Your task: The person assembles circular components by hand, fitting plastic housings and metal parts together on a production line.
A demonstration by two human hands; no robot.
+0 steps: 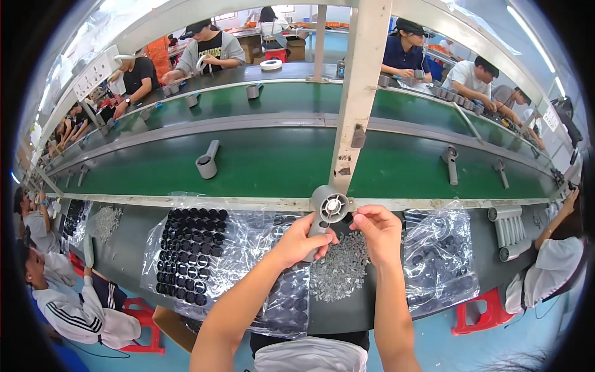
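Observation:
My left hand [296, 242] is closed around the handle of a grey hair dryer body [322, 197]. Its round barrel faces up toward me, and a pale spoked hub shows inside. Close to the barrel's right side, my right hand [381, 232] pinches a small black piece [348, 218], partly covered by the fingers. Below the two hands lies a heap of small translucent grey pieces [339, 266]. To the left, black round caps [192, 239] stand in rows on clear plastic bagging [245, 266].
A metal post [354, 93] rises just beyond my hands. Behind the bench edge runs a green conveyor belt [273, 161] carrying a grey dryer body [207, 162] and others. At right lie a plastic bag of parts [439, 260] and stacked dryer bodies [511, 230]. Several people work around.

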